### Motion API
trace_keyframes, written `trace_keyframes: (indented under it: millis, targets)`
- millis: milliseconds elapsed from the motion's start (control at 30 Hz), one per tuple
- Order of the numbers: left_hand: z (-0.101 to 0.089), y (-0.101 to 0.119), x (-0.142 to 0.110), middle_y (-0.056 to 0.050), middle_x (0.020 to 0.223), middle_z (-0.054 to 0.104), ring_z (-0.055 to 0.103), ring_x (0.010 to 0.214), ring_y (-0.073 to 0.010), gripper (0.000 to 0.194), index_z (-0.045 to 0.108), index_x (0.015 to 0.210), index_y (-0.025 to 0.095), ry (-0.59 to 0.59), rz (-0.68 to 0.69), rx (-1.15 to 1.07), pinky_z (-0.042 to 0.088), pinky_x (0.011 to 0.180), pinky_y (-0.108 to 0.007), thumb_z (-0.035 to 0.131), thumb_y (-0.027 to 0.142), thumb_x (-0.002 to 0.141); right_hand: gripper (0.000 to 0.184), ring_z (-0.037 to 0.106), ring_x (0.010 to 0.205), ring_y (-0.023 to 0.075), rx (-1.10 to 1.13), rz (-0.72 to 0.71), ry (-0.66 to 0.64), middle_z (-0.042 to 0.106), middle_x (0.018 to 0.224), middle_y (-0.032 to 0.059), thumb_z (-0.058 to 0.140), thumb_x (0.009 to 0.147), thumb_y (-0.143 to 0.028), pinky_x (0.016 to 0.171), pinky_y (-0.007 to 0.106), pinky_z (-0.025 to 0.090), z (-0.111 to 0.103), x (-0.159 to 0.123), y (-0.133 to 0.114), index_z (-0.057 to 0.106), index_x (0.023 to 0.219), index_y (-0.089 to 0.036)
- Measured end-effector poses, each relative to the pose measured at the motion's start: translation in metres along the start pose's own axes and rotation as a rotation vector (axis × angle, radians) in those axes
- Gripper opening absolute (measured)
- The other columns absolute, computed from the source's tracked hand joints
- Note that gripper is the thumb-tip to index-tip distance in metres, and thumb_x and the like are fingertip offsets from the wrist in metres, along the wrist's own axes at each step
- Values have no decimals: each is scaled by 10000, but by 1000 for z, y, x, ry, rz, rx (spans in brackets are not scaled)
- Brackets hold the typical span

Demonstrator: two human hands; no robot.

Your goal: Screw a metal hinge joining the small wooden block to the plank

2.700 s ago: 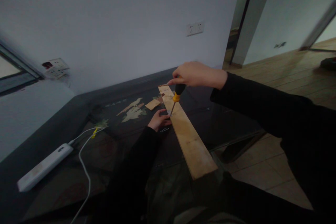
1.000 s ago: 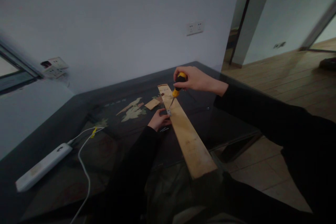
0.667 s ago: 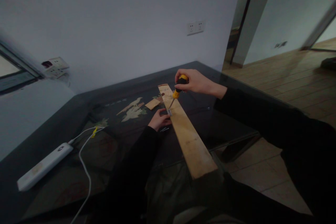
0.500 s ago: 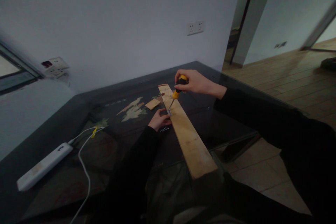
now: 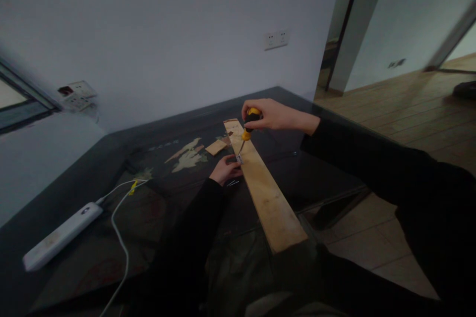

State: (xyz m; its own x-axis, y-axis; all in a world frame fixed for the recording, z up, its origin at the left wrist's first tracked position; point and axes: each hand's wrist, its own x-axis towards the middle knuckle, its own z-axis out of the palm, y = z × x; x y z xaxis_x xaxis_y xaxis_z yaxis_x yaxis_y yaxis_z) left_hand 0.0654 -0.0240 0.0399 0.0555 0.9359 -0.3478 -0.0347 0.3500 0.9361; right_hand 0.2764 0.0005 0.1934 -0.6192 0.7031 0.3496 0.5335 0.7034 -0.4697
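Note:
A long wooden board (image 5: 273, 195) lies lengthwise on the dark table, its near end sticking out past the table's front edge. My right hand (image 5: 273, 114) is closed round the yellow-and-black handle of a screwdriver (image 5: 247, 133). The screwdriver tilts, its tip down at a small metal bracket (image 5: 239, 159) on the board's left edge. With thumb and fingers, my left hand (image 5: 224, 170) pinches the bracket against the board; its exact shape is too small to make out. Just below that hand lie a few thin screws or nails (image 5: 233, 183).
A small square wood piece (image 5: 216, 147) lies left of the board's far end. On the left of the table (image 5: 178, 129) are a white power strip (image 5: 63, 235) and its cable (image 5: 121, 242). A wall (image 5: 178, 34) with sockets (image 5: 276, 39) rises behind.
My right hand and the screwdriver handle have shifted slightly left, so the screwdriver stands a little more upright. The tip stays at the bracket; my left hand and the board stay put.

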Motion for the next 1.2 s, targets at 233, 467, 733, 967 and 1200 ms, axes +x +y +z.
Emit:
trace_keyframes:
  millis: [233, 467, 733, 967, 1200]
  targets:
    - [-2, -1, 1, -103, 898, 709, 677, 564, -132, 477, 491, 1270, 83, -21, 0, -3, 592, 623, -263, 642, 44, 818, 326, 526, 669, 91, -22, 75, -294, 630, 1015, 63, 650, 802, -198, 537, 212, 394, -16, 22, -19, 570, 1114, -151]
    - [-4, -2, 1, -96, 883, 721, 687, 570, -133, 481, 485, 1301, 78, -61, -5, -21, 592, 603, -244, 613, 37, 839, 272, 586, 744, 137, -303, -3, -239, 667, 874, 64, 659, 847, -332, 644, 259, 380, -8, 48, -31, 654, 1045, -145]
    - [-5, -3, 3, -95, 858, 728, 694, 575, -144, 560, 515, 1295, 100, -55, -11, -42, 599, 608, -252, 724, 68, 776, 387, 602, 923, 239, -484, 35, -70, 670, 852, 105, 661, 810, -515, 719, 310, 389, -1, 61, -32, 717, 909, -144]
    - [-6, -4, 4, -81, 855, 722, 685, 556, -130, 507, 513, 1294, 97, -50, -4, -37, 592, 577, -231, 662, 38, 813, 276, 594, 745, 163, -290, -42, -337, 666, 770, 36, 739, 763, -342, 638, 289, 387, -27, 62, -22, 731, 972, -162]
    - [-3, 0, 0, -82, 844, 728, 686, 556, -131, 487, 530, 1270, 101, -33, -9, -12, 592, 580, -231, 679, 61, 809, 387, 614, 905, 257, -553, 25, 60, 673, 811, 123, 593, 876, -480, 728, 329, 396, -1, 61, -25, 728, 950, -125]
